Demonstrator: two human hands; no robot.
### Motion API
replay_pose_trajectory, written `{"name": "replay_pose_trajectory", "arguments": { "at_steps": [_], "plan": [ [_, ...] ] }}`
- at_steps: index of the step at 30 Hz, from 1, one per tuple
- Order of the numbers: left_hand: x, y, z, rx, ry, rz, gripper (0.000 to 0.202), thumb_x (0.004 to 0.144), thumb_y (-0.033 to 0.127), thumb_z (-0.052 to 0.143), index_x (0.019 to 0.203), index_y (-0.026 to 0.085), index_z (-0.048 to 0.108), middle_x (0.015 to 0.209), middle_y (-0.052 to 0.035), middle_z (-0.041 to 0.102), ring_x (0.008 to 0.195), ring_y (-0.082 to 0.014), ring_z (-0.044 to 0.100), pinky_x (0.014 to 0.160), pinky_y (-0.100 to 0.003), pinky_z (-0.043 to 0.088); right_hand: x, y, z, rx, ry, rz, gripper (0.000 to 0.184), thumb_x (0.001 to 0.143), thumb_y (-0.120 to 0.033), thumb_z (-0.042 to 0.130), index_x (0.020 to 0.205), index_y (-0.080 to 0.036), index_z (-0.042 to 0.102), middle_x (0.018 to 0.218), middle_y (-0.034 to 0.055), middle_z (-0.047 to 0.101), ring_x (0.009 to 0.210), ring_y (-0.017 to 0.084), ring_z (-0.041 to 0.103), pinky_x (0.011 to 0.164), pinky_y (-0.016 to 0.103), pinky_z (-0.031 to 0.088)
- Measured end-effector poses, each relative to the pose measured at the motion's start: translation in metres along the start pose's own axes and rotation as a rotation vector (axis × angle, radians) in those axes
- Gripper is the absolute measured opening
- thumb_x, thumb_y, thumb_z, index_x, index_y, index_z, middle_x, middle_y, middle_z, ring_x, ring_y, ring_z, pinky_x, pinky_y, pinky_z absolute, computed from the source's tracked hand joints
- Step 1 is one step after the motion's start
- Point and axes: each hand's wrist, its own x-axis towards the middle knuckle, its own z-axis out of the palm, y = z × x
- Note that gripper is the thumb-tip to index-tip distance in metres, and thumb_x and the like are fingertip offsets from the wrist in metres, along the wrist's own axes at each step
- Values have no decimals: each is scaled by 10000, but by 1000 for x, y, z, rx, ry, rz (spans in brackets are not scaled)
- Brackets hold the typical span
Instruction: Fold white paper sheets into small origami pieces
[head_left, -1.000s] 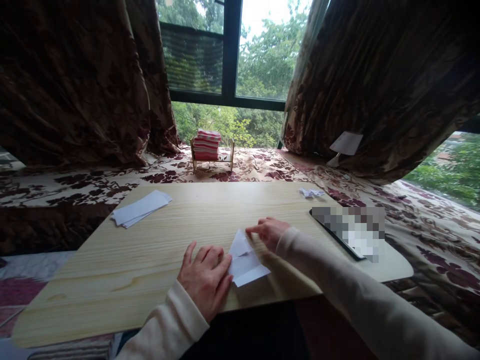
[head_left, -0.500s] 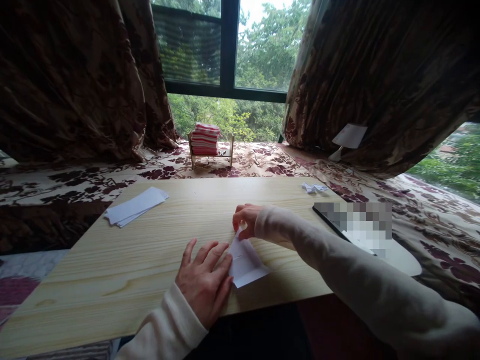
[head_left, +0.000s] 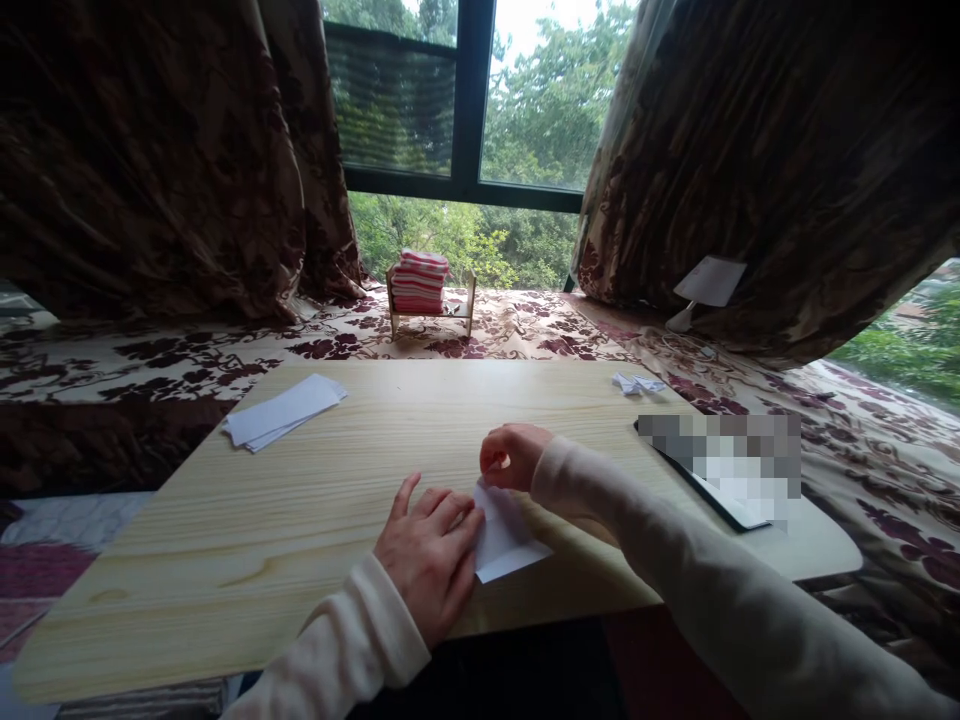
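Observation:
A white sheet of paper (head_left: 511, 545), partly folded and narrowing toward its far end, lies on the wooden table near the front edge. My left hand (head_left: 436, 560) rests flat with fingers spread, its fingertips on the paper's left edge. At the far tip of the sheet, my right hand (head_left: 517, 456) is closed in a pinch on the paper. Its fingers curl inward and hide the very end of the tip.
Stacked paper strips (head_left: 285, 412) lie at the table's far left. Small folded paper pieces (head_left: 637, 384) sit at the back right, near a dark-edged flat device (head_left: 739, 510), partly pixelated. Beyond stand a small rack (head_left: 470, 308) with pink striped cloths (head_left: 420, 283) and a lamp (head_left: 709, 283).
The whole view has shifted slightly, so everything appears a little further right. My right hand's fingers have curled slightly at the paper's tip. My left hand stays on the sheet.

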Motion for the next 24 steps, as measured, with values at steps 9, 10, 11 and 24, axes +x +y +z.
{"name": "replay_pose_trajectory", "arguments": {
  "at_steps": [9,10,11,24],
  "plan": [
    [3,-2,3,-6,-33,-14,341,708,218,442,1028,209,557,978,-43,566,926,-218,452,983,-510,159,-41,1,37,90,498,-47,50,704,-158,558,712,-185,600,719,19,589,701,137,508,590,223,394],
    [3,-2,3,-3,-24,-13,335,711,218,440,1024,205,561,984,-47,566,929,-218,453,983,-508,163,-43,-1,40,49,538,-76,78,729,-156,536,740,-192,605,747,26,589,723,142,502,612,231,397],
    [3,-1,3,0,-17,-13,330,715,218,438,1019,202,564,987,-50,565,931,-218,454,982,-506,169,-45,-3,42,3,564,-110,104,749,-155,516,763,-196,610,765,33,586,735,146,494,628,238,398],
    [1,-3,3,-35,21,-8,277,758,223,414,981,192,575,1015,-37,583,956,-208,468,988,-503,161,-47,-14,49,-147,607,-237,141,803,-170,460,759,-171,594,734,40,574,705,145,468,642,250,381]
  ]
}}
